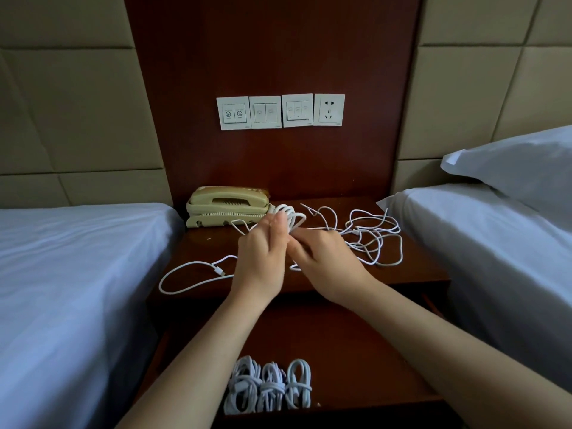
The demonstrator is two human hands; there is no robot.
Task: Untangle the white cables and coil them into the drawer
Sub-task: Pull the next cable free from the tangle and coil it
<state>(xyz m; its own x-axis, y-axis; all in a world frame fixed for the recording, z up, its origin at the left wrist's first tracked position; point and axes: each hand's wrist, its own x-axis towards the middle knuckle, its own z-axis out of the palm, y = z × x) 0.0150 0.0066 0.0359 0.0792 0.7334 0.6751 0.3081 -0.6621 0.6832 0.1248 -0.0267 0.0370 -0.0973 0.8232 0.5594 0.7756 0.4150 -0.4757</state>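
Coiling step: my left hand (263,252) fingers (276,222) are gripping the cable loops (292,213), right hand (328,258) fingers (301,243) pinching the strand (322,229); next I am needing slack from the tabletop's (204,246) right-edge tangle (374,239).

Glossy dark wooden nightstand (402,274), smooth white plastic cables (371,236), matt cloth bedsheet (62,274)

Was dim and muted overall, under soft, cool light, brightest on the pillow (510,171) and bed sheets (77,258). Left the dark nightstand (210,243) and open drawer (356,351) murky, with faint, soft-edged shadows. Bowed the wall panels (77,103) toward the frame edges. Slightly smeared the fingertips (279,218) of the left hand (263,252) and the white cable (298,215) looped there.
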